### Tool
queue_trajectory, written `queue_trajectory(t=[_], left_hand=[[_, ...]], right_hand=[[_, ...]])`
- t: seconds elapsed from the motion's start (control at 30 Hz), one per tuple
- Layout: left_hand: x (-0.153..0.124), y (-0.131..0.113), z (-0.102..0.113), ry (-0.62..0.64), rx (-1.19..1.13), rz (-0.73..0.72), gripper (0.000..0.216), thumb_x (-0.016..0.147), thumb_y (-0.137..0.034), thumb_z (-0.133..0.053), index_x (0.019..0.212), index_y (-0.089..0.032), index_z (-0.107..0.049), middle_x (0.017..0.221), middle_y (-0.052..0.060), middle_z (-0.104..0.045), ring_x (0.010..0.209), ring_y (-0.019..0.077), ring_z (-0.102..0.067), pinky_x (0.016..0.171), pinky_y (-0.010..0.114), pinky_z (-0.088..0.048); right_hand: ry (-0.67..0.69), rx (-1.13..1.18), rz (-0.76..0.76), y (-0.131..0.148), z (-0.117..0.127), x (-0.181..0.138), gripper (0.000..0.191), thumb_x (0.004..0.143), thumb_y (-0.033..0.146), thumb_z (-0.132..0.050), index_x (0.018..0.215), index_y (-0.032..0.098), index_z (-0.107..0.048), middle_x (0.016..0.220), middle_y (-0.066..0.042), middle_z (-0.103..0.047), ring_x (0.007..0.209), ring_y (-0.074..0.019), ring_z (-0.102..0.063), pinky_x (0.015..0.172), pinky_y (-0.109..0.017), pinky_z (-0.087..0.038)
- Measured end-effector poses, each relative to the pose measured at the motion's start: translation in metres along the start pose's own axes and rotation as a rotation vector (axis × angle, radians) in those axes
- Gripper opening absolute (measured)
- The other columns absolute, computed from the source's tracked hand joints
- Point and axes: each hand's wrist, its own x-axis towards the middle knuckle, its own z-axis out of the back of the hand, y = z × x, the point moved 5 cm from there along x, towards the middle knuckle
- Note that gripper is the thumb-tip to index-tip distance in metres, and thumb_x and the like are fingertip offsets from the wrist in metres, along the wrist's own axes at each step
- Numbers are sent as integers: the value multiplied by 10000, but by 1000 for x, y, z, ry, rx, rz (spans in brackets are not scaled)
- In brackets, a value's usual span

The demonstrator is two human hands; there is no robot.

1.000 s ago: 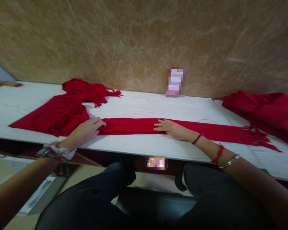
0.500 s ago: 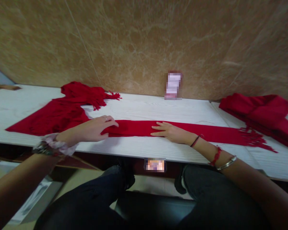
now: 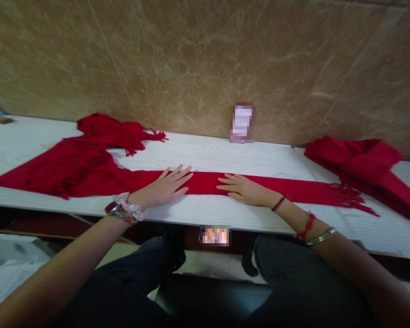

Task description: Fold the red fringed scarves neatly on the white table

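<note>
A red fringed scarf [image 3: 207, 183] stretches across the white table in a long narrow folded strip. Its tassels spread at the right end, while the left part widens into loose, rumpled cloth. My left hand [image 3: 169, 184] lies flat on the strip with fingers spread, palm down. My right hand [image 3: 244, 187] also presses flat on the strip a short way to the right, fingers stretched to the left. Red cloth shows between the two hands. Neither hand grips the fabric.
A bunched red fringed cloth [image 3: 112, 132] lies at the back left. Another folded red cloth [image 3: 358, 157] sits at the right. A phone-like object [image 3: 242, 122], blurred out, leans on the brown marbled wall [image 3: 191, 59]. The white table [image 3: 205, 150] has its front edge near my knees.
My left hand has moved right along the strip, from bent fingers at the cloth to flat and spread. My right hand has stayed about in place. The view has shifted slightly.
</note>
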Motion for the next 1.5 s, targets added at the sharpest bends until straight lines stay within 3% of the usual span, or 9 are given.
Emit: queue_trajectory(t=[0.17, 0.33, 0.43, 0.73, 0.9, 1.03, 1.23, 1.33, 1.5], left_hand=[[11, -42, 15, -53, -32, -82, 495, 903, -206, -247, 1368, -141, -402, 1489, 86, -292, 1357, 185, -284, 1110, 368, -228], [11, -47, 1, 127, -143, 144, 512, 939, -373, -226, 1446, -299, -224, 1526, 30, -189, 1399, 336, -91, 1037, 652, -163], [8, -40, -4, 181, -181, 183, 515, 936, -424, -212, 1446, -359, -173, 1540, 5, -120, 1398, 363, -26, 1009, 699, -116], [9, -38, 3, 241, -204, 183, 512, 941, -409, -152, 1448, -340, -172, 1537, 18, -115, 1401, 345, -47, 1018, 673, -119], [12, -34, 7, 250, -201, 166, 521, 941, -424, -131, 1433, -309, -261, 1520, 54, -199, 1392, 341, -121, 1012, 659, -177], [32, -59, 26, 61, -118, 169, 496, 934, -363, -218, 1377, -222, -388, 1497, 103, -263, 1383, 337, -176, 1032, 648, -163], [68, -110, 20, -133, -39, 21, 552, 942, -385, -261, 1437, -142, -250, 1516, 107, -203, 1398, 272, -154, 1099, 524, -171], [74, -110, 7, -55, -62, 21, 550, 942, -406, -263, 1427, -147, -282, 1499, 105, -258, 1390, 274, -184, 1088, 529, -200], [73, -104, 6, -33, -101, 17, 559, 936, -416, -272, 1428, -149, -284, 1497, 106, -264, 1390, 279, -181, 1088, 537, -186]], right_hand=[[-12, -32, -153, 13, 3, 8, 484, 960, 431, -273, 1387, 238, -393, 1493, -55, -297, 1390, -263, -182, 1099, -553, -163], [21, -134, -290, 11, -3, 13, 524, 962, 431, -226, 1437, 222, -295, 1510, -75, -247, 1380, -301, -198, 1076, -577, -201], [35, -183, -331, -2, -1, -3, 517, 964, 403, -208, 1445, 225, -276, 1515, -65, -238, 1374, -296, -222, 1066, -558, -245], [-43, -282, -807, -92, 16, -147, 500, 956, 315, -177, 1429, 221, -312, 1481, -72, -320, 1359, -280, -271, 1030, -598, -296], [-110, -310, -964, -123, 31, -210, 515, 956, 300, -175, 1401, 136, -377, 1450, -167, -348, 1333, -359, -296, 1009, -613, -297], [-190, -305, -868, -96, 41, -162, 520, 954, 302, -215, 1415, 89, -328, 1483, -173, -280, 1365, -337, -230, 1057, -572, -248], [-107, -219, -483, -23, 15, -53, 524, 954, 374, -261, 1420, 142, -320, 1485, -129, -301, 1368, -303, -236, 1053, -564, -267], [-65, -244, -491, -26, 7, -61, 499, 958, 364, -250, 1416, 187, -337, 1481, -105, -320, 1350, -305, -282, 1044, -554, -287], [-74, -323, -667, -71, 14, -134, 501, 952, 301, -228, 1417, 150, -338, 1467, -117, -341, 1334, -301, -319, 1032, -521, -326]])
